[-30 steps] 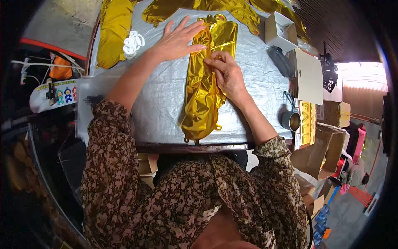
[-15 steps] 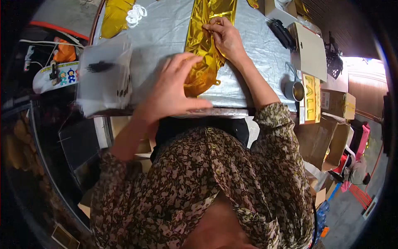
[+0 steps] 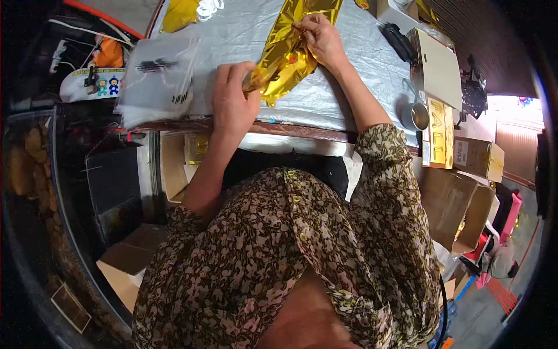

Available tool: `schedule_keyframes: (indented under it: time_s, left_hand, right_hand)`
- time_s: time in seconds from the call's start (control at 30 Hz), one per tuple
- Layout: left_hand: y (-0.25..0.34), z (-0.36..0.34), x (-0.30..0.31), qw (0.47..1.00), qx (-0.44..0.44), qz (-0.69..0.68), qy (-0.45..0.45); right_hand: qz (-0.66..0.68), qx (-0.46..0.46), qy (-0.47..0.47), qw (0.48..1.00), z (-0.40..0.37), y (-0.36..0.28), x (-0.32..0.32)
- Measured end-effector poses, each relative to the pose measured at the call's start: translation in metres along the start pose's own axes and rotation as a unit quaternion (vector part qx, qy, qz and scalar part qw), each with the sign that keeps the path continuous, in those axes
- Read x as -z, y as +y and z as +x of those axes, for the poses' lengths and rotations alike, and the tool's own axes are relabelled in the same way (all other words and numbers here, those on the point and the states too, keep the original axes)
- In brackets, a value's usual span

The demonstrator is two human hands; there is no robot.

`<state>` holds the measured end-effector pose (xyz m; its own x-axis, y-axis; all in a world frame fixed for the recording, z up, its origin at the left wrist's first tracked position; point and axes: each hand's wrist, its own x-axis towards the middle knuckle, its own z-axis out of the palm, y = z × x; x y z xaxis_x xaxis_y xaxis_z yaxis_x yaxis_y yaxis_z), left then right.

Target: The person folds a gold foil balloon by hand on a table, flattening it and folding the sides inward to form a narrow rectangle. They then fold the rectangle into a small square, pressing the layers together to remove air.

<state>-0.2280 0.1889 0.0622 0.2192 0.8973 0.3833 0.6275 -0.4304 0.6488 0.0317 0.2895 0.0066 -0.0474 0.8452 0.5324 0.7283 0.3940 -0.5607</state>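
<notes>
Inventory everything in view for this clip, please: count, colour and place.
foil piece: one, gold, between both hands
other foil pieces: at least two, gold, table's far side
cord: one bundle, white, far left
clear bags: a stack, near left corner
case: one, black, right side
cup: one, grey, right edge
packet: one, gold and white, beside cup
cardboard boxes: several, brown, right and beneath table
orange item: one, left, kind unclear
table cover: one, silver, under the foil
shirt: one, patterned, on the person
left hand: one, on foil's near end
right hand: one, pinching foil's right side
</notes>
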Motion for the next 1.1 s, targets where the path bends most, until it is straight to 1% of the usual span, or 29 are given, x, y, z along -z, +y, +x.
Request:
schedule_keyframes:
  time_s: [0.03, 0.1, 0.13, 0.2, 0.23, 0.3, 0.33, 0.4, 0.43, 0.5, 0.53, 0.6, 0.63, 0.7, 0.73, 0.8, 0.83, 0.9, 0.93, 0.97, 1.03, 1.07, 1.1]
  left_hand:
    - [0.002, 0.000, 0.000, 1.000, 0.000, 0.002, 0.001]
    - [0.004, 0.000, -0.004, 0.997, -0.044, 0.013, 0.054]
    - [0.001, 0.000, -0.005, 0.998, -0.043, 0.013, 0.053]
    - [-0.005, 0.000, -0.009, 0.997, 0.006, -0.074, 0.011]
    - [-0.007, 0.000, -0.009, 0.997, 0.007, -0.074, 0.012]
    - [-0.009, -0.002, -0.008, 0.999, -0.016, -0.032, 0.002]
    - [-0.010, -0.003, -0.006, 0.999, -0.014, -0.032, 0.003]
    - [-0.007, -0.006, 0.001, 0.999, 0.004, 0.013, -0.033]
    - [-0.004, -0.009, 0.005, 0.999, 0.006, 0.012, -0.032]
    - [0.005, -0.015, 0.012, 0.993, -0.006, 0.100, -0.060]
    - [0.004, -0.017, 0.012, 0.993, -0.003, 0.098, -0.060]
    - [0.000, -0.019, 0.011, 0.988, 0.022, 0.118, -0.098]
    - [-0.002, -0.020, 0.013, 0.988, 0.023, 0.116, -0.097]
    - [-0.003, -0.021, 0.022, 0.989, -0.023, 0.082, -0.117]
    - [0.002, -0.019, 0.031, 0.989, -0.023, 0.080, -0.118]
    - [0.012, -0.014, 0.050, 0.986, -0.034, -0.029, -0.158]
    - [0.009, -0.007, 0.055, 0.986, -0.034, -0.030, -0.158]
    - [-0.008, 0.010, 0.057, 0.981, 0.028, -0.018, -0.192]
    - [-0.030, 0.019, 0.043, 0.990, -0.074, -0.046, -0.111]
    - [-0.038, 0.036, 0.033, 0.990, -0.073, -0.048, -0.112]
    - [-0.045, 0.065, 0.013, 0.972, -0.200, -0.054, -0.107]
    - [-0.047, 0.074, 0.003, 0.973, -0.199, -0.055, -0.106]
    - [-0.050, 0.080, -0.007, 0.962, -0.243, 0.035, -0.122]
  right_hand:
    - [0.002, 0.001, 0.001, 1.000, 0.001, 0.000, 0.001]
    - [0.013, -0.008, -0.016, 1.000, 0.000, 0.000, 0.001]
    - [0.013, -0.008, -0.018, 1.000, -0.001, 0.000, 0.001]
    - [0.007, -0.006, -0.013, 1.000, -0.001, 0.000, 0.002]
    - [0.007, -0.005, -0.014, 1.000, 0.000, -0.001, 0.003]
    - [0.011, -0.013, -0.021, 1.000, 0.000, -0.002, 0.003]
    - [0.014, -0.010, -0.017, 1.000, 0.001, -0.001, 0.003]
    - [0.016, -0.006, -0.010, 1.000, 0.002, -0.001, 0.001]
    - [0.016, -0.003, 0.000, 1.000, 0.001, -0.001, 0.001]
    - [0.021, 0.000, 0.000, 1.000, 0.001, -0.002, 0.002]
    - [0.019, -0.001, -0.003, 1.000, 0.001, -0.002, 0.002]
    - [0.017, -0.004, -0.004, 1.000, 0.002, -0.004, 0.003]
    - [0.015, -0.002, -0.005, 1.000, 0.002, -0.005, 0.004]
    - [0.021, -0.016, -0.011, 1.000, 0.002, -0.007, 0.005]
    - [0.020, -0.017, -0.013, 1.000, 0.003, -0.008, 0.006]
    - [0.020, -0.013, -0.010, 1.000, 0.002, -0.009, 0.007]
    - [0.019, -0.013, -0.010, 1.000, 0.003, -0.008, 0.007]
    - [0.012, 0.000, -0.014, 1.000, 0.001, -0.006, 0.007]
    - [0.011, -0.002, -0.016, 1.000, 0.001, -0.006, 0.008]
    - [0.009, 0.004, -0.013, 1.000, 0.001, -0.006, 0.008]
    - [0.006, 0.011, -0.012, 1.000, 0.002, -0.007, 0.007]
    - [0.009, 0.004, -0.009, 1.000, 0.002, -0.007, 0.007]
    - [0.013, -0.004, -0.007, 1.000, 0.001, -0.007, 0.007]
